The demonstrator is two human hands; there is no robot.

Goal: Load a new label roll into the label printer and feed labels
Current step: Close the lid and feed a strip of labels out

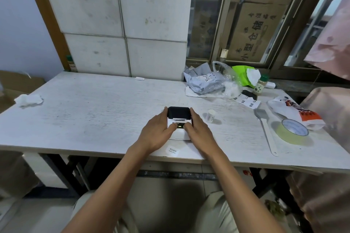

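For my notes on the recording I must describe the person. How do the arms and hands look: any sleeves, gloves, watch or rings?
Both forearms are bare as far as the picture shows; no sleeves reach into view. The left hand and right hand wear no gloves. No watch, bracelet or ring is visible on the wrists or fingers. No markings show.

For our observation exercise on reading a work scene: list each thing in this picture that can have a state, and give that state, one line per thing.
Label printer: black lid shut, small screen lit, held from both sides.
Left hand: on the printer's left side, thumb by the screen.
Right hand: on the printer's right side, thumb by the screen.
Label roll: standing apart on the table, right of the printer.
Tape roll: lying flat.
Spice bottle: upright, capped.
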